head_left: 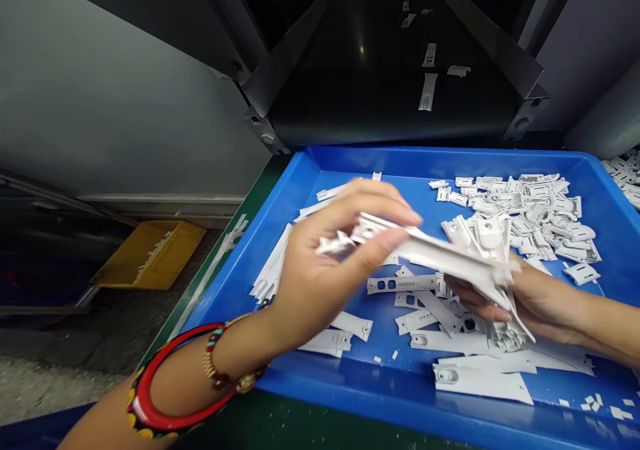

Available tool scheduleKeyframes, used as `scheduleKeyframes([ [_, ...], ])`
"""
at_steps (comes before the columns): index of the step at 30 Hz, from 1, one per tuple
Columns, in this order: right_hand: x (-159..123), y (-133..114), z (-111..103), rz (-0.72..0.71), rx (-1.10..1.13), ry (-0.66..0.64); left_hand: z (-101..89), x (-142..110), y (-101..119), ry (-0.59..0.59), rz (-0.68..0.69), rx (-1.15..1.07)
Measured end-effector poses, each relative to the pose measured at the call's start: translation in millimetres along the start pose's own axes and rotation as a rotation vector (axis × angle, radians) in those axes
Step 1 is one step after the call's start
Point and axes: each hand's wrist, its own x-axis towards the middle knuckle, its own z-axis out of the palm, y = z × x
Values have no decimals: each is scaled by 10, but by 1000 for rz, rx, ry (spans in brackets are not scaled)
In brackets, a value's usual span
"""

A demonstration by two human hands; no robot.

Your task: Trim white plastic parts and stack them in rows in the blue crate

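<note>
Between the thumb and fingers of my left hand (325, 257) is a long white plastic strip (435, 250), its far end reaching over to my right hand. A smaller white piece (336, 243) sits deeper in the same palm. My right hand (530, 297) is wrapped round a bunch of white plastic parts (480, 237), some pointing up and some down; its fingers are partly hidden and blurred. Both hands are above a blue tray (440, 153). Below them lie long white strips (480, 377) and slotted strips (400, 285).
A heap of small white parts (540, 217) fills the tray's right side. Flat white strips (273, 263) lie along its left. Behind the tray, a dark conveyor belt (350, 97) carries scattered white pieces. A yellow bin (175, 250) stands low at left.
</note>
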Motion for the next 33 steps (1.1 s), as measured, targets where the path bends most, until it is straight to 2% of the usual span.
scheduleKeyframes([
  [3, 6, -17, -56, -28, -16, 116, -204, 131, 40, 109, 22, -13],
  [4, 9, -16, -74, -18, -35, 172, -293, 183, 49, 58, -12, 58],
  [6, 14, -8, -101, 19, -72, 263, -473, 271, 37, -180, -153, 402],
  [8, 18, 7, -117, 64, -90, 319, -616, 320, -30, -526, -333, 757],
  [10, 20, 23, -119, 99, -91, 334, -693, 325, -128, -757, -474, 998],
  [12, 19, 33, -110, 129, -84, 310, -694, 303, -201, -823, -499, 1121],
  [13, 19, 34, -101, 144, -77, 291, -665, 286, -214, -799, -457, 1142],
  [16, 16, 30, -65, 182, -48, 246, -456, 211, -158, -636, -226, 1056],
  [17, 13, 29, -50, 191, -38, 231, -358, 174, -122, -624, -157, 988],
  [20, -1, 32, -10, 233, -4, 162, -70, 33, -22, -801, -82, 852],
  [22, -10, 39, 4, 244, 28, 129, 47, -52, 27, -849, -161, 858],
  [24, -12, 40, 7, 209, 34, 152, 85, -91, 69, -878, -297, 746],
  [28, 0, 1, -4, 13, -40, 292, 55, -48, 135, -906, -670, 362],
  [30, 3, -26, -5, -86, -73, 315, 51, -22, 141, -901, -848, 216],
  [33, -3, -56, 7, -133, -132, 295, 78, -25, 121, -888, -975, 99],
])
